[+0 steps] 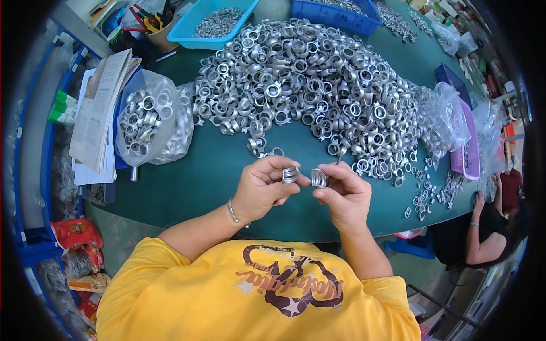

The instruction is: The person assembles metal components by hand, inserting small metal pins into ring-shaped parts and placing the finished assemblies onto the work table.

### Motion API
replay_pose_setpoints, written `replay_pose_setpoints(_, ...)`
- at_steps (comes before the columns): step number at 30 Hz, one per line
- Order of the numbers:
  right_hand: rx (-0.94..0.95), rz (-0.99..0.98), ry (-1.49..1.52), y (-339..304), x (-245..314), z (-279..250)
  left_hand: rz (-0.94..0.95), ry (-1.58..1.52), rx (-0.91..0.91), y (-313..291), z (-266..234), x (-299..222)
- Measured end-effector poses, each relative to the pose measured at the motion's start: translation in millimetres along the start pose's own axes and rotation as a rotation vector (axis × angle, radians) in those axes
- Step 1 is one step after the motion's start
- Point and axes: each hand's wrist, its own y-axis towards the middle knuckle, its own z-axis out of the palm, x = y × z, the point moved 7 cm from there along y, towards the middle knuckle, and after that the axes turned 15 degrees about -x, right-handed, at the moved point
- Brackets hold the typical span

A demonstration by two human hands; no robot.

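**Two metal rings held up between the hands**

The left hand (pixel 263 190) pinches a small silvery ring (pixel 290 174) between thumb and fingertips, its face tilted toward the other hand. The right hand (pixel 343 196) grips a second ring (pixel 318 178) the same way, and a thin dark tool or rod (pixel 339 156) sticks up past its fingers; how it is held cannot be told. The two rings sit just apart, raised off the table at chest level, close enough to be compared or fitted without reaching.

Just beyond the fingertips lies the big heap of rings (pixel 307 79), spread across the green table (pixel 205 176) so single pieces can be drawn from its near edge. Left of the left hand, a clear bag (pixel 149 119) holds more rings, with a stack of papers (pixel 99 113) beside it. Right of the right hand, loose rings trail toward more clear bags (pixel 449 116) and a purple tray (pixel 469 142). Beyond the heap stand blue bins (pixel 210 23) of smaller parts. Another person's arm (pixel 475 227) shows at the far right.
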Motion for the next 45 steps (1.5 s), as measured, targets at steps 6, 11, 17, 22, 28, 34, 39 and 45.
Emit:
replay_pose_setpoints(6, -0.003, -0.013, 0.001, 0, -2, -1, 0.030, 0.064, 0.007, 3, -1, 1)
replay_pose_setpoints(11, -0.011, -0.103, -0.126, 0, 0, -3, 0.029, 0.079, -0.023, 3, -2, 2)
replay_pose_setpoints(17, -0.030, -0.210, -0.258, 0, 8, -2, -0.094, 0.049, -0.036, 3, -4, 8)
replay_pose_setpoints(22, -0.031, -0.229, -0.305, -1, 9, -2, -0.124, 0.064, -0.041, 2, -3, 10)
replay_pose_setpoints(28, -0.043, -0.167, -0.255, -3, 4, -6, -0.133, 0.045, -0.029, 1, 1, 9)
replay_pose_setpoints(34, -0.034, -0.176, -0.232, -4, 3, -5, 0.023, 0.189, 0.014, -2, 4, 3)
replay_pose_setpoints(39, -0.020, -0.120, -0.237, 0, -2, -4, 0.086, 0.302, 0.001, 2, 9, 0)
replay_pose_setpoints(45, -0.052, 0.141, -0.070, 3, -16, -7, 0.019, 0.314, -0.016, 4, 9, -2)
